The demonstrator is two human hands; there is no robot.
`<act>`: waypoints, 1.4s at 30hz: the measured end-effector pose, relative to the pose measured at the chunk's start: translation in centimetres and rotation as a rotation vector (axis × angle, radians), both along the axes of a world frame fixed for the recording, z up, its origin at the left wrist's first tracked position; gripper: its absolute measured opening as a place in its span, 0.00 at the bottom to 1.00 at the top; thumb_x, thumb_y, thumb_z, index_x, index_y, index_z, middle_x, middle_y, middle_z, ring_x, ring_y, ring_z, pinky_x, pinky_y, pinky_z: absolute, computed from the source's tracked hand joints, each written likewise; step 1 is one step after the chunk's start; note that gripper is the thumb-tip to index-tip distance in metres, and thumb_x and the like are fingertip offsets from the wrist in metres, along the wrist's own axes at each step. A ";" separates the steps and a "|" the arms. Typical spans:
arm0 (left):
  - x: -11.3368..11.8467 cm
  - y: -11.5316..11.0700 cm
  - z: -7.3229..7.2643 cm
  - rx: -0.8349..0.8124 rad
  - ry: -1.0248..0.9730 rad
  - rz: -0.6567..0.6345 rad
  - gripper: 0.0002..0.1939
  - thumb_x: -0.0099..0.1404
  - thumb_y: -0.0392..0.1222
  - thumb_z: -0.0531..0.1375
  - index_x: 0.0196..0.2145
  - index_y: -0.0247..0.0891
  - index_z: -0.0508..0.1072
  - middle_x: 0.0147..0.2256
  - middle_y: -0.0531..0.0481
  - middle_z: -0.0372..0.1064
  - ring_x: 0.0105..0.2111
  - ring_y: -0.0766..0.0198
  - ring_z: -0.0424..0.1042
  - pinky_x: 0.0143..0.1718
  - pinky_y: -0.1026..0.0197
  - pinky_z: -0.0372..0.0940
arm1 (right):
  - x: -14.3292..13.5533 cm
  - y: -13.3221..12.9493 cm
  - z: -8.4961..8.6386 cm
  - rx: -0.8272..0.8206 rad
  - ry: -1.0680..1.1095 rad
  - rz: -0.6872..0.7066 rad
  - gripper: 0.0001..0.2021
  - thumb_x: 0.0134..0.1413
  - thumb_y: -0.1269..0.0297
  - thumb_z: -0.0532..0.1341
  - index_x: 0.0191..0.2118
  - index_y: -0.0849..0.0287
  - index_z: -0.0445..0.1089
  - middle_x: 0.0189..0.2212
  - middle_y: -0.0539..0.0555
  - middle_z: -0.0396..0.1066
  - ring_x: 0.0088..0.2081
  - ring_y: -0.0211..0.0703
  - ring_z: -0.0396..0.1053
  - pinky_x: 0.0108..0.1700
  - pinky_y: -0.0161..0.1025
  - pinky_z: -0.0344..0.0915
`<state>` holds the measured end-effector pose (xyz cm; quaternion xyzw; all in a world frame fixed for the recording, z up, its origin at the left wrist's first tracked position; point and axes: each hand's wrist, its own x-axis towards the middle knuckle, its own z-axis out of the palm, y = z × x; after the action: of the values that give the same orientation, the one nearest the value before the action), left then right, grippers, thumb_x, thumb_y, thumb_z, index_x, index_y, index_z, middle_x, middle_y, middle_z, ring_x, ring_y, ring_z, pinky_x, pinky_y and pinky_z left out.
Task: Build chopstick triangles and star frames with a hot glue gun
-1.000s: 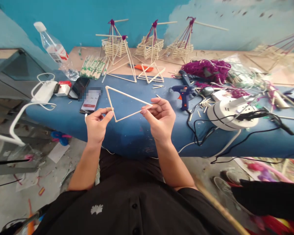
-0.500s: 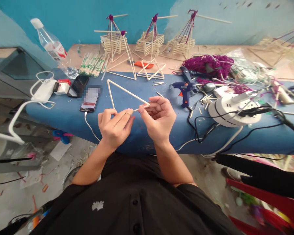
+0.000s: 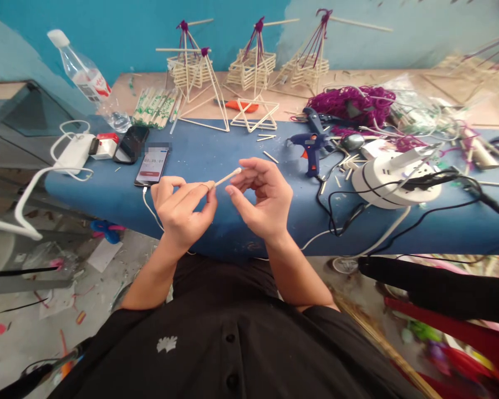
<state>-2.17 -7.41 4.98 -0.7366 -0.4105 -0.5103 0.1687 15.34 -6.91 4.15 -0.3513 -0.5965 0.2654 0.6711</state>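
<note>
My left hand (image 3: pixel 186 213) pinches a thin wooden stick frame (image 3: pixel 225 178) between thumb and fingers. It shows nearly edge-on, its free corner pointing up and right toward my other hand; most of it is hidden. My right hand (image 3: pixel 266 199) is just beside that corner, fingers curved and apart from the thumb, holding nothing that I can make out. Beyond my hands a small stick frame (image 3: pixel 253 114) lies at the back of the blue surface (image 3: pixel 216 147). A blue glue gun (image 3: pixel 311 148) rests to the right.
Several stick structures with purple yarn (image 3: pixel 258 66) stand along the back. At left are a bottle (image 3: pixel 85 77), phones (image 3: pixel 152 165) and wrapped sticks (image 3: pixel 156 108). A purple yarn pile (image 3: pixel 353 105) and a white power strip tower (image 3: pixel 382 185) with black cables occupy the right.
The triangular frame has turned from face-on to nearly edge-on in my left hand. My right hand's fingers have parted and come off its corner.
</note>
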 end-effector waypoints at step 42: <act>0.4 -0.7 -3.6 -0.903 -1.031 -0.356 0.08 0.59 0.49 0.79 0.31 0.46 0.89 0.33 0.48 0.85 0.39 0.55 0.84 0.47 0.54 0.76 | 1.0 2.2 -1.8 -0.303 0.409 0.125 0.17 0.51 0.43 0.80 0.37 0.51 0.87 0.25 0.47 0.78 0.24 0.34 0.71 0.27 0.35 0.72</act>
<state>-1.72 -8.08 1.37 -0.4551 -0.4828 -0.5937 -0.4554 16.38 -4.75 2.38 -0.3492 -0.4226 0.4582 0.6996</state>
